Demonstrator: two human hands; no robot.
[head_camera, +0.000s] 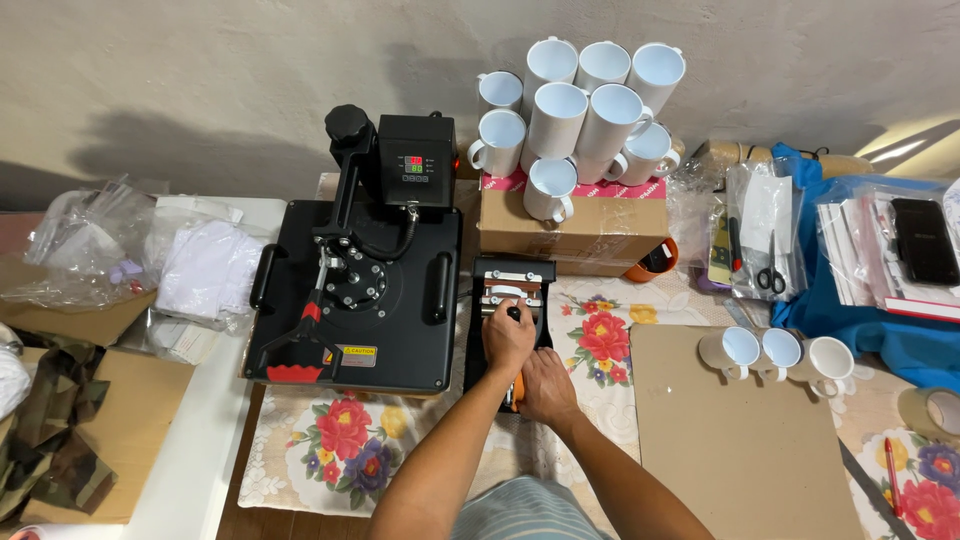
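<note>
Left hand (508, 338) clenched on mug press (511, 310) lever knob, press directly under it. Right hand (546, 388) just behind, grasping the orange handle end. Big heat press (355, 300) left of both.

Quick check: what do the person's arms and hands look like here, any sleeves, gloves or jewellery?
Both forearms are bare, with no sleeves reaching them. The left hand and right hand wear no gloves, and no watch, rings or wristbands show from this view. At the bottom edge, a light blue-and-white striped garment covers the torso. No markings are visible on either arm.
</note>
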